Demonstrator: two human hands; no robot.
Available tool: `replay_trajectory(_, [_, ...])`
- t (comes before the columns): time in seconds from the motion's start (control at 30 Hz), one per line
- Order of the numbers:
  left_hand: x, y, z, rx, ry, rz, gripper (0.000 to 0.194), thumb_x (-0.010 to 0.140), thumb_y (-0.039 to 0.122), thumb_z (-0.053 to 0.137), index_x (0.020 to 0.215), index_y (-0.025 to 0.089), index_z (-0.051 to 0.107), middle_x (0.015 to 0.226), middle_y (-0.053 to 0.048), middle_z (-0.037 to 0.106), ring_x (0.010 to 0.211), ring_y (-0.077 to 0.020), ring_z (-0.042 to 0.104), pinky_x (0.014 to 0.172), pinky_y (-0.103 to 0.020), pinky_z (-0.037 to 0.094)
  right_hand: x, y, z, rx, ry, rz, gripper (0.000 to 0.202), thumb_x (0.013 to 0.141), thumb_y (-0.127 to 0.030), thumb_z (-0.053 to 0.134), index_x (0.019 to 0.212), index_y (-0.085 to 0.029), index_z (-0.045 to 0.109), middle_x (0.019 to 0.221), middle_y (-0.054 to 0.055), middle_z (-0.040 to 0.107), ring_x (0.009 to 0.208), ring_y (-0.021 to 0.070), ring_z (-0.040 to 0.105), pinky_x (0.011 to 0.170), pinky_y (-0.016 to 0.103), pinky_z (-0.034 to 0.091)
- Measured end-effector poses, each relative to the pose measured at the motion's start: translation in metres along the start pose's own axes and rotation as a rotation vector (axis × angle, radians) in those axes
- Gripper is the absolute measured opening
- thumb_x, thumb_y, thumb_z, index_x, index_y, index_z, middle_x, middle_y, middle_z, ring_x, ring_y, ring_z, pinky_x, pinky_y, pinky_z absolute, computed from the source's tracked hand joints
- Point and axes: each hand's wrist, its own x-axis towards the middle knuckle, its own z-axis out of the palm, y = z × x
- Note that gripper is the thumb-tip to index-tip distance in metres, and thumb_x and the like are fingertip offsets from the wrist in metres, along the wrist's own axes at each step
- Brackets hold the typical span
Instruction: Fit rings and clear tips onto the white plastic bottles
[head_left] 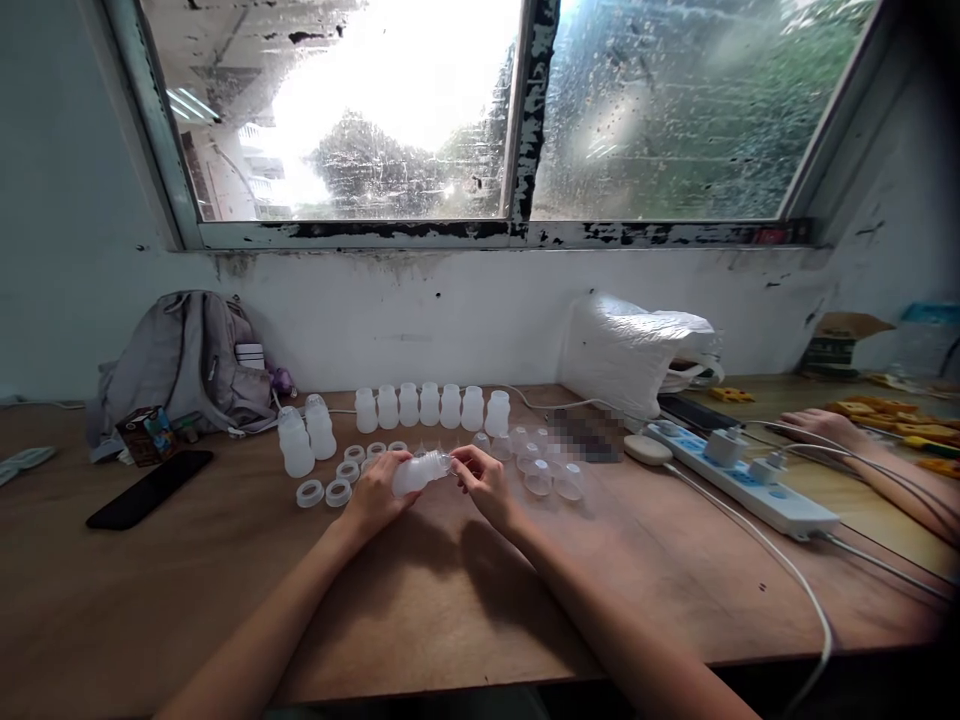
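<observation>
while the left hand [382,492] keeps its fingers closed around a tilted frosted bottle [412,475], the right hand [484,482] has its fingertips pinched narrow at the neck end of this bottle. behind the held bottle, a row of upright bottles [429,405] is standing; to its left there are white rings [310,492] and two more bottles [297,445], and to its right the clear caps [538,478] (they look quite transparent). farther right of it lies a power strip [750,485].
</observation>
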Motion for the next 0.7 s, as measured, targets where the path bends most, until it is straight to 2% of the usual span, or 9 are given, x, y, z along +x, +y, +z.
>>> replay_trajectory(0.27, [-0.0017, -0.0017, -0.0022, 0.164, 0.013, 0.117, 0.039, 0.069, 0.03, 0.058, 0.106, 0.021, 0.048, 0.102, -0.006, 0.055, 0.096, -0.0225, 0.048, 0.084, -0.037, 0.038, -0.0028, -0.0021, 0.0007, -0.048, -0.053, 0.013, 0.022, 0.076, -0.035, 0.046, 0.07, -0.017, 0.056, 0.054, -0.001, 0.052, 0.047, 0.0094, 0.045, 0.045, 0.02, 0.036])
replay_trajectory(0.5, [-0.002, -0.0021, -0.0052, 0.164, -0.024, 0.185, 0.038, 0.071, 0.031, 0.056, 0.108, 0.023, 0.049, 0.104, -0.006, 0.055, 0.098, -0.0225, 0.048, 0.087, -0.036, 0.036, -0.0017, -0.0001, 0.0014, -0.067, -0.099, 0.062, 0.048, 0.079, -0.044, 0.04, 0.039, -0.017, 0.039, 0.038, -0.004, 0.033, 0.039, 0.0069, 0.032, 0.041, 0.02, 0.025])
replay_trajectory(0.57, [-0.002, -0.0026, -0.006, 0.163, -0.02, 0.188, 0.038, 0.072, 0.032, 0.056, 0.109, 0.023, 0.049, 0.106, -0.006, 0.055, 0.099, -0.0226, 0.048, 0.088, -0.036, 0.035, -0.0007, 0.0007, 0.0007, -0.088, -0.105, 0.078, 0.049, 0.078, -0.047, 0.04, 0.039, -0.017, 0.039, 0.037, -0.004, 0.033, 0.039, 0.007, 0.032, 0.042, 0.021, 0.025])
replay_trajectory(0.7, [-0.0024, -0.0047, -0.0054, 0.157, -0.016, 0.185, 0.037, 0.072, 0.032, 0.056, 0.108, 0.023, 0.051, 0.106, -0.006, 0.056, 0.099, -0.0225, 0.048, 0.089, -0.036, 0.035, 0.0009, 0.0014, -0.001, -0.096, -0.116, 0.061, 0.035, 0.076, -0.044, 0.046, 0.054, -0.017, 0.047, 0.045, -0.004, 0.044, 0.043, 0.0082, 0.038, 0.044, 0.02, 0.028])
